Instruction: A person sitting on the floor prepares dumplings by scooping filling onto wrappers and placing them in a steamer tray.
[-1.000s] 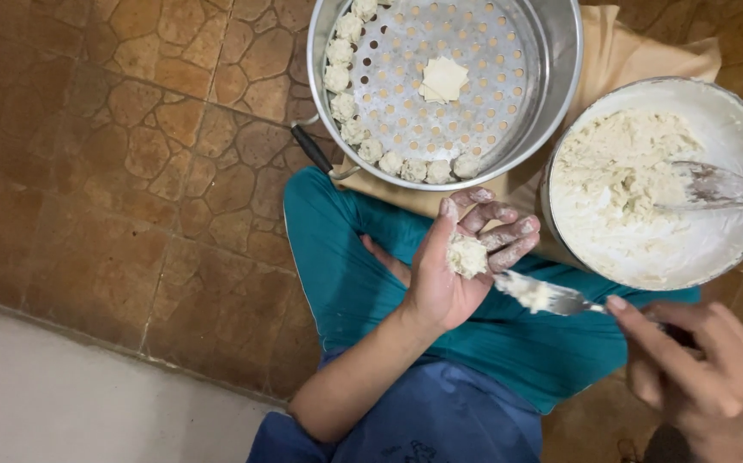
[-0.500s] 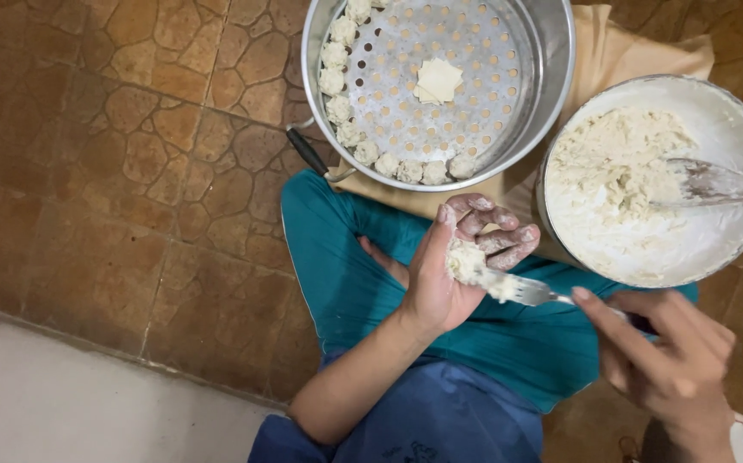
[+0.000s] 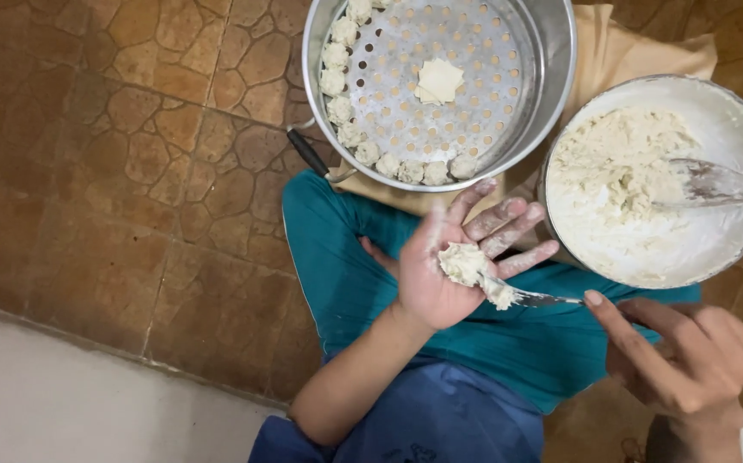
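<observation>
This looks like a home, with cooking done on the floor. The floor (image 3: 114,171) has brown tiles shaped like stones, and a pale strip runs along its edge. A person sits there in teal trousers. A big metal steamer pot (image 3: 551,77) with a tray full of holes holds small dough balls (image 3: 337,84). Beside it stands a white bowl (image 3: 731,129) of soft dough with a spoon (image 3: 714,183) in it.

Your steamer (image 3: 551,77) sits left of the bowl (image 3: 736,120); dough (image 3: 463,262) lies on your left hand (image 3: 444,266), before both.
</observation>
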